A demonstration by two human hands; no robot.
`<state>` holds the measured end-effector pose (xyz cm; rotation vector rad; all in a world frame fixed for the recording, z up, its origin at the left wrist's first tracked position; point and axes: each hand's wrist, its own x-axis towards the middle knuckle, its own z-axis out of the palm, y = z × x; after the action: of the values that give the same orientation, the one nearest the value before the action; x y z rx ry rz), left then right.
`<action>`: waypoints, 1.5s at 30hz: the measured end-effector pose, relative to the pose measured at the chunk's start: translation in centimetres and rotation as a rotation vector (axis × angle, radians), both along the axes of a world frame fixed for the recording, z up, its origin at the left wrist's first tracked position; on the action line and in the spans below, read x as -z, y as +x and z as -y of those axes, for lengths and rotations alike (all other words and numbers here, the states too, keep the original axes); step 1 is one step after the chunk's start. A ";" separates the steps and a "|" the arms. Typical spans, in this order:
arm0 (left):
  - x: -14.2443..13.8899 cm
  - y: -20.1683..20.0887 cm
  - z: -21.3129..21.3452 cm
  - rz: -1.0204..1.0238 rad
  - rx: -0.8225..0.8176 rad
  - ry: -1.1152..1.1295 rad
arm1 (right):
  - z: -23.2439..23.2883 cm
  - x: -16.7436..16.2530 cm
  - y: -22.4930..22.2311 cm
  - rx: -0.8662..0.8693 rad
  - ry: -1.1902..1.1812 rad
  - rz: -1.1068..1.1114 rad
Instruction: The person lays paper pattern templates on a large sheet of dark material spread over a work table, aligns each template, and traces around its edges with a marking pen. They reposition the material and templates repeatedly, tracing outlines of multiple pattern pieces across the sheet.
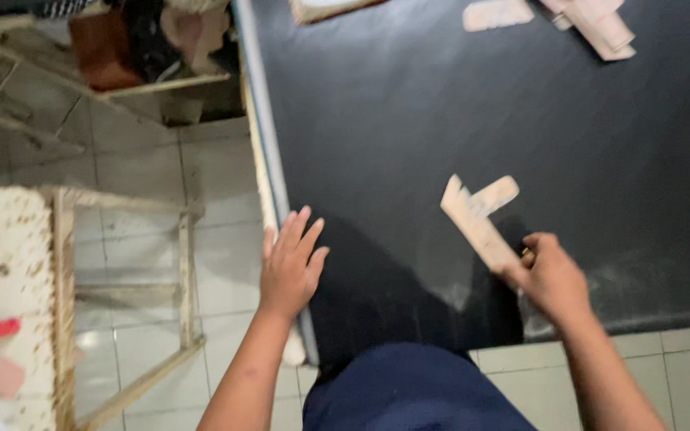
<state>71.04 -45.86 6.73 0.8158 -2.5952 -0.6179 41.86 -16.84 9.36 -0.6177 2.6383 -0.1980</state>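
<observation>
I see the right hand (551,279) closed around the near end of a pale, flat, notched wooden piece (477,215), which projects up and away from the fingers over the dark grey matte tabletop (457,120). The left hand (289,267) lies flat, fingers spread and holding nothing, on the table's left edge beside a light rounded edge strip (269,183). More pale wooden offcuts (600,28) rest at the far edge, well apart.

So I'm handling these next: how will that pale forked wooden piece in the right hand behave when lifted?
The wooden piece probably stays stiff: it juts straight from the right hand without sagging. It looks thin, so likely light. Its flat faces suggest it won't roll on the dark tabletop.
</observation>
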 end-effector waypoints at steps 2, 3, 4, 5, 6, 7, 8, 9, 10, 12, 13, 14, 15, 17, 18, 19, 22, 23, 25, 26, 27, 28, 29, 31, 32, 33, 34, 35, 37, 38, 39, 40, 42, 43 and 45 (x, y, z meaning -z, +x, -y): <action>0.9 1.2 -0.3 -0.029 -0.028 0.073 | 0.5 0.1 0.3 0.018 0.038 0.012; 1.3 1.4 -0.3 -0.072 -0.028 0.072 | 0.7 -0.1 0.6 -0.004 0.041 -0.016; 1.7 1.7 -0.2 -0.115 -0.028 0.070 | 0.8 -0.3 1.1 -0.028 0.044 -0.043; 2.0 1.9 -0.2 -0.123 -0.026 0.085 | 1.1 -0.3 1.8 -0.030 0.058 -0.055; 2.2 2.0 -0.1 -0.134 -0.022 0.101 | 1.3 -0.5 2.3 -0.032 0.073 -0.071; 2.4 2.1 0.0 -0.148 -0.018 0.117 | 1.7 -0.7 2.7 -0.032 0.087 -0.090; 2.5 2.2 0.1 -0.175 -0.020 0.115 | 2.2 -0.9 2.9 0.002 0.118 -0.043; 2.5 2.4 0.1 -0.199 -0.020 0.116 | 2.5 -1.0 3.2 0.039 0.152 0.006; 2.6 2.5 0.1 -0.225 -0.018 0.117 | 2.7 -1.3 3.5 0.077 0.185 0.054; 2.4 2.5 -0.3 -0.231 -0.014 0.121 | 2.9 -2.0 4.7 0.106 0.047 0.204; 2.3 2.4 -0.3 -0.239 -0.010 0.117 | 3.6 -2.3 5.1 0.119 -0.029 0.275; 2.3 2.4 -0.1 -0.247 -0.010 0.120 | 4.6 -2.4 5.6 0.037 -0.057 0.237; 2.3 2.3 -0.1 -0.253 -0.010 0.128 | 6.1 -2.1 6.5 -0.044 -0.080 0.201; 2.4 2.3 -0.3 -0.262 -0.014 0.138 | 8.9 -1.7 8.9 -0.184 -0.202 0.084; 2.5 2.3 -0.3 -0.268 -0.017 0.136 | 10.6 -1.4 10.3 -0.241 -0.306 0.000; 2.5 2.3 -0.4 -0.274 -0.020 0.133 | 11.9 -1.3 11.6 -0.276 -0.339 0.062; 2.6 2.2 -0.7 -0.290 -0.060 0.124 | 14.6 -1.4 14.2 -0.385 -0.463 0.189; 2.6 2.4 -0.8 -0.248 -0.075 0.164 | 14.9 -1.5 14.7 -0.420 -0.500 0.226; 2.5 2.7 -0.7 -0.163 -0.099 0.241 | 15.0 -1.8 14.3 -0.461 -0.391 0.117; 2.4 2.9 -0.5 -0.170 -0.067 0.285 | 14.8 -1.8 14.0 -0.477 -0.337 0.063; 2.3 3.4 -0.3 -0.175 -0.036 0.333 | 14.4 -1.8 13.7 -0.510 -0.352 0.064; 2.2 3.9 -0.1 -0.181 -0.005 0.379 | 14.0 -1.8 13.5 -0.542 -0.369 0.063; 2.0 4.1 0.3 -0.181 0.022 0.403 | 13.8 -1.7 13.2 -0.573 -0.389 0.059; 1.7 4.4 0.7 -0.184 0.075 0.456 | 13.6 -1.3 13.1 -0.596 -0.378 0.046; 1.5 4.5 0.6 -0.183 0.080 0.461 | 13.5 -1.0 13.2 -0.607 -0.371 0.042; 1.3 4.4 0.6 -0.181 0.086 0.464 | 13.7 -0.8 13.3 -0.609 -0.370 0.039; 1.1 4.4 0.6 -0.178 0.092 0.467 | 14.0 -0.4 13.4 -0.610 -0.369 0.037; 0.9 4.3 0.4 -0.104 0.065 0.457 | 14.2 -0.1 13.6 -0.611 -0.364 0.037; 0.5 3.9 0.3 0.041 0.012 0.437 | 14.8 0.4 14.0 -0.613 -0.380 0.040; 0.3 3.7 0.3 0.071 0.018 0.427 | 14.9 0.5 14.0 -0.614 -0.387 0.041; 0.2 3.6 0.3 0.100 0.023 0.416 | 14.8 0.5 13.8 -0.643 -0.377 0.058; 0.0 3.6 0.3 0.128 0.027 0.403 | 14.8 0.3 13.6 -0.672 -0.371 0.074; -0.3 3.7 0.4 0.156 0.055 0.399 | 14.6 -0.1 13.2 -0.722 -0.339 0.126; -0.4 3.7 0.5 0.169 0.069 0.396 | 14.5 -0.4 12.9 -0.741 -0.313 0.159; -0.4 3.5 0.6 0.222 0.057 0.323 | 14.4 -0.9 12.8 -0.752 -0.250 0.178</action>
<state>74.57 -46.41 7.12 0.9584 -2.7652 -1.0374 54.66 -31.23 10.25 -1.5346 2.0537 -0.3314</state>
